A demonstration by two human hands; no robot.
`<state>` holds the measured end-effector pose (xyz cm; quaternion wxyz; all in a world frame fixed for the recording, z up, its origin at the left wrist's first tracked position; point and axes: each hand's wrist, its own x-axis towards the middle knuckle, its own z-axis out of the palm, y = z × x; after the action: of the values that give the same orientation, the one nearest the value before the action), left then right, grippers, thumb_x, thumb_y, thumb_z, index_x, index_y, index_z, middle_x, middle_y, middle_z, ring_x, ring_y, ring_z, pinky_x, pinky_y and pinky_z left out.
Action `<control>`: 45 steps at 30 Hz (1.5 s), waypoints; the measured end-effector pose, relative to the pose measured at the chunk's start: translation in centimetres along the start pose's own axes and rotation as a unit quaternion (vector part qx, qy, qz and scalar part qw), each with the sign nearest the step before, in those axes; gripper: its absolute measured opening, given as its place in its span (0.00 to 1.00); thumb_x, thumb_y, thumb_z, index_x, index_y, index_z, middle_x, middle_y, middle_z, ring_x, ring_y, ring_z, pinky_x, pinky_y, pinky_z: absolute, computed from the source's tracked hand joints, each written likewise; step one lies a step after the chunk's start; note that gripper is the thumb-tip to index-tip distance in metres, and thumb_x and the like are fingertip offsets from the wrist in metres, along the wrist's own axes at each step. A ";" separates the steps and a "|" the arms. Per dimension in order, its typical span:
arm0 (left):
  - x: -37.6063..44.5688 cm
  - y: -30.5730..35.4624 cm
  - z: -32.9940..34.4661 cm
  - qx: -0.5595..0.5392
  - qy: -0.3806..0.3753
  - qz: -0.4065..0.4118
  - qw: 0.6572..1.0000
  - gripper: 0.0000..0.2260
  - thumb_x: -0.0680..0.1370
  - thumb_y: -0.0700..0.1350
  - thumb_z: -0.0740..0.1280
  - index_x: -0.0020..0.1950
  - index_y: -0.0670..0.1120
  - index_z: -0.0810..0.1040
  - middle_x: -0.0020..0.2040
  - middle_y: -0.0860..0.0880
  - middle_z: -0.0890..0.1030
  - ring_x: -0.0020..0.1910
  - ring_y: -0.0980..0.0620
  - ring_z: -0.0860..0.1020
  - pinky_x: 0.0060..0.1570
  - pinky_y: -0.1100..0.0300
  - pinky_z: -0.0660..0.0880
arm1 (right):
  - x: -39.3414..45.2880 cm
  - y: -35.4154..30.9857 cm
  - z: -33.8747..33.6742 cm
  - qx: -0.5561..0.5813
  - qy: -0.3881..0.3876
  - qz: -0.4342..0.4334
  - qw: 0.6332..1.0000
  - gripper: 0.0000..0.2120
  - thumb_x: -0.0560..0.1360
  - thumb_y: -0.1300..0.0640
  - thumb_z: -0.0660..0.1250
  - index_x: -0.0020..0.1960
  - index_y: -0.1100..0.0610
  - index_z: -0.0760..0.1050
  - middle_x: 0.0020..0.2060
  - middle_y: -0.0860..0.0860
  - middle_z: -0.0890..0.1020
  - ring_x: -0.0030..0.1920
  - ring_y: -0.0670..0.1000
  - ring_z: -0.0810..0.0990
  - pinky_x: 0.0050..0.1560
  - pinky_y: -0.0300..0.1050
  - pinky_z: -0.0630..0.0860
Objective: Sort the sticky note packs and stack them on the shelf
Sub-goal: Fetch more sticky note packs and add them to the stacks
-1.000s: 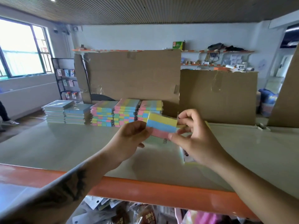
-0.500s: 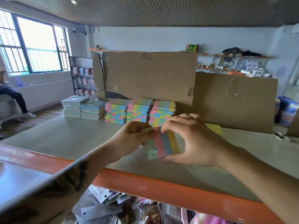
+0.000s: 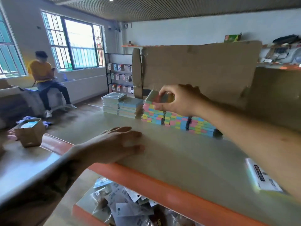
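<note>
Glossy shelf (image 3: 187, 160), matt cardboard (image 3: 203, 70)

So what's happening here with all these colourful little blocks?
Someone is sorting sticky note packs onto a shelf. Their right hand pinches a multicoloured pack and holds it at the top of the leftmost rainbow stack, in a row of such stacks. Two pale blue stacks stand left of those. The left hand rests flat on the shelf near its orange front edge. Another pack lies label-up at the right.
</note>
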<state>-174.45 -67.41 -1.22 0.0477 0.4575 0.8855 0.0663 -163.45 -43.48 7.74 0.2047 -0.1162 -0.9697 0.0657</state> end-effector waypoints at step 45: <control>-0.2 20.3 2.8 -0.099 0.034 0.233 0.967 0.23 0.74 0.69 0.66 0.68 0.67 0.74 0.68 0.65 0.74 0.66 0.56 0.73 0.66 0.52 0.70 | -24.9 9.3 -5.5 0.047 -0.173 0.153 0.972 0.28 0.65 0.31 0.78 0.60 0.39 0.76 0.52 0.38 0.81 0.52 0.41 0.80 0.57 0.47 0.78</control>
<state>-157.58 -55.70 -0.74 0.0462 0.6413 0.7449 0.1780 -137.14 -40.32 1.58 0.0270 -0.2407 -0.9569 0.1605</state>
